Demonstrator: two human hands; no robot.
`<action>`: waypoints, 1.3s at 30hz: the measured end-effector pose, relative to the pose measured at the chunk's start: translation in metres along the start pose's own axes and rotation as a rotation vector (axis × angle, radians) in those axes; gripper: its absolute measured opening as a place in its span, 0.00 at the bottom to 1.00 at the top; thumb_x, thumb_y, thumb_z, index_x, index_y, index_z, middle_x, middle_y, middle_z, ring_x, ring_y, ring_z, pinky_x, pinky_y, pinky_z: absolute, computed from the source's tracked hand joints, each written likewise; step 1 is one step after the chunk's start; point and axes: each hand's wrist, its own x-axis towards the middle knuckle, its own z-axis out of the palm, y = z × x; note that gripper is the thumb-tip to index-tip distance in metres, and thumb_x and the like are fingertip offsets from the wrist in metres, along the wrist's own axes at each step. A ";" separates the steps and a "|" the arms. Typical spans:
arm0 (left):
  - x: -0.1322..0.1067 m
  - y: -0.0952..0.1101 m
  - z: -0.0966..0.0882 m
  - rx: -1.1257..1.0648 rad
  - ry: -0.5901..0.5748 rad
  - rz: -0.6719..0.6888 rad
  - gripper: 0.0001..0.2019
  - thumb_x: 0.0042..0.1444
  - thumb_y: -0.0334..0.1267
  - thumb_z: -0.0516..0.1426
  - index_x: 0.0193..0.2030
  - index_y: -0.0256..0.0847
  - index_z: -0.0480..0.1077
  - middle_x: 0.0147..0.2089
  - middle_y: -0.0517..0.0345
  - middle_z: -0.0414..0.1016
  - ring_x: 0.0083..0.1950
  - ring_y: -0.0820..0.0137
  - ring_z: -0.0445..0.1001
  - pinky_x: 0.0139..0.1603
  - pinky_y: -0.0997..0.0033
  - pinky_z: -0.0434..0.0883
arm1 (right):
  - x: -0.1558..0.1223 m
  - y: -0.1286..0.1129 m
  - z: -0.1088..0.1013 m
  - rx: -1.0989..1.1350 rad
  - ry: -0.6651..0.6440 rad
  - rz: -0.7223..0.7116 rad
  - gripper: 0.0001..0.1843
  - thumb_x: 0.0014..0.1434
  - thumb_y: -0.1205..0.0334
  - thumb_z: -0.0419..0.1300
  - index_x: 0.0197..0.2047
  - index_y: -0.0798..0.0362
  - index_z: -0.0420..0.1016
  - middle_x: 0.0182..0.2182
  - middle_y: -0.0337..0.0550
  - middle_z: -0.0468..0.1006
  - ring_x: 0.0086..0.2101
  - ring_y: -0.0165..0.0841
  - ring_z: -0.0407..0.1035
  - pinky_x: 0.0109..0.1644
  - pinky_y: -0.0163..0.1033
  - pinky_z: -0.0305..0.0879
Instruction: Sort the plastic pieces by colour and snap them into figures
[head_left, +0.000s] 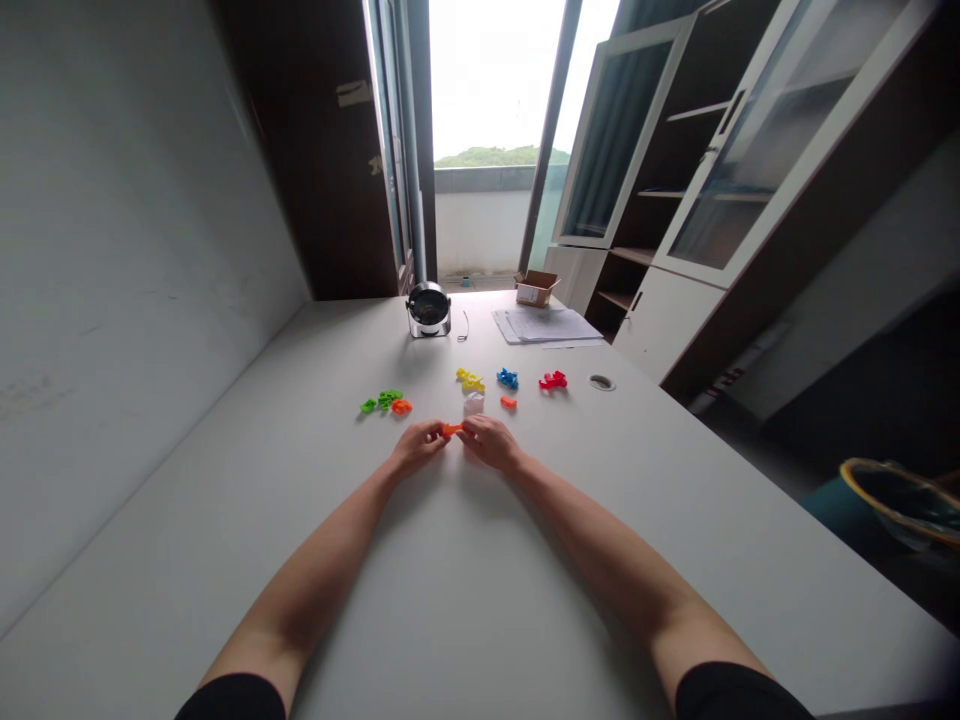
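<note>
Between my left hand [419, 446] and my right hand [487, 441] is a small orange plastic piece [452, 429], its exact kind too small to tell. Both hands pinch it, one at each end, just above the white table. Right beyond my fingers lies a whitish crumpled-looking item [474, 403]. An orange block-like piece [508, 402] rests to its right. Farther left are green plastic pieces [388, 400] and another orange piece [402, 407]. Behind sit yellow pieces [470, 380], blue pieces [508, 378] and red pieces [553, 381], grouped by colour.
The white table [300, 420] meets a wall on the left. At its far end stand a small black fan-like device [429, 307], papers [551, 325] and an open cardboard box [536, 288]. A round cable hole [601, 382] is at right. A bin [900, 500] stands beside the table.
</note>
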 end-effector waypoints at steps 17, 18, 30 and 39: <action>0.001 0.002 0.000 0.114 -0.012 0.074 0.12 0.60 0.41 0.54 0.30 0.39 0.73 0.29 0.60 0.70 0.29 0.73 0.64 0.32 0.75 0.59 | 0.000 0.000 -0.001 0.069 0.004 -0.005 0.10 0.68 0.59 0.55 0.36 0.52 0.72 0.31 0.40 0.73 0.31 0.30 0.64 0.36 0.33 0.53; 0.001 0.003 -0.001 0.114 -0.012 0.080 0.11 0.60 0.41 0.54 0.31 0.39 0.73 0.30 0.60 0.70 0.29 0.74 0.64 0.32 0.75 0.59 | 0.000 0.000 -0.001 0.074 0.003 -0.003 0.09 0.68 0.59 0.55 0.36 0.52 0.72 0.31 0.40 0.73 0.31 0.29 0.64 0.36 0.33 0.53; -0.003 0.008 0.000 0.010 0.040 0.057 0.13 0.59 0.37 0.57 0.50 0.43 0.74 0.40 0.58 0.77 0.32 0.75 0.71 0.35 0.76 0.68 | 0.000 0.001 0.002 0.081 0.016 0.059 0.11 0.65 0.60 0.57 0.30 0.53 0.69 0.28 0.38 0.72 0.28 0.28 0.62 0.34 0.33 0.52; -0.003 0.013 0.001 0.037 0.047 0.044 0.13 0.61 0.40 0.57 0.51 0.44 0.74 0.42 0.56 0.79 0.34 0.74 0.72 0.37 0.74 0.69 | 0.000 0.002 0.003 0.081 0.001 0.059 0.11 0.64 0.60 0.58 0.29 0.53 0.69 0.28 0.39 0.71 0.28 0.28 0.62 0.35 0.33 0.54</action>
